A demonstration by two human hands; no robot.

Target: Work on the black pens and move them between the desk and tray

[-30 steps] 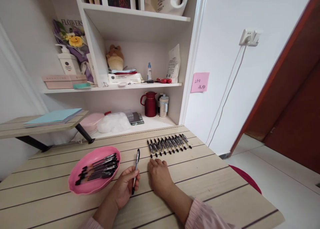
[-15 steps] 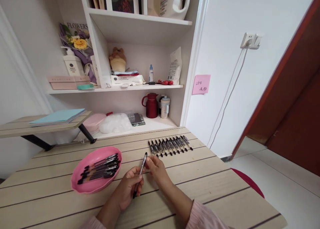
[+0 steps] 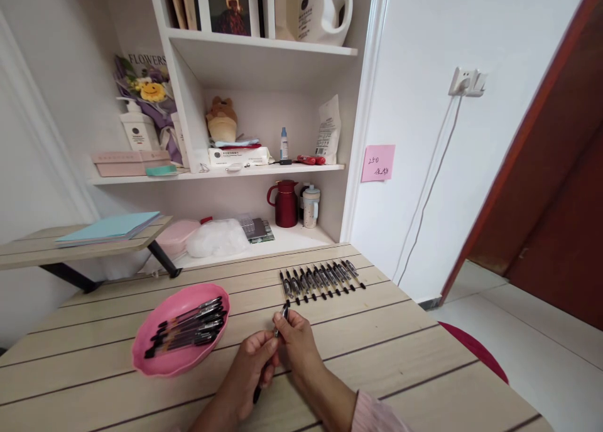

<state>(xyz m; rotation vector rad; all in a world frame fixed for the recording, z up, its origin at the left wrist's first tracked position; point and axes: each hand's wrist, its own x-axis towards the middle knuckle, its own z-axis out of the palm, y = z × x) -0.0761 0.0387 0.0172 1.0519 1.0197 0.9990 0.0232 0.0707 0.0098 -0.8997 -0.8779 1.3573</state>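
Note:
Both hands are on one black-and-clear pen (image 3: 257,394), held at a slant above the table. My left hand (image 3: 247,366) is closed around its lower part, and the black lower end sticks out beneath the fingers. Higher up, my right hand (image 3: 298,344) pinches the pen between thumb and fingers, with a dark tip showing above the thumb. Much of the pen's middle is hidden by the fingers. Beyond my right hand lies a row of several similar pens (image 3: 320,280), side by side. To the left, a pink bowl (image 3: 141,350) holds several more pens (image 3: 191,328).
The slatted wooden table (image 3: 405,356) carries a small raised stand (image 3: 28,253) with blue folders (image 3: 108,226) at left. Behind it are shelves with a red jug (image 3: 286,204), a cup (image 3: 311,207) and a plastic bag (image 3: 217,238). A red round seat (image 3: 475,350) is at right.
My right hand has closed over the pen's upper part, which showed uncovered before. Both hands and the pen sit slightly lower in the view, which has itself shifted a little.

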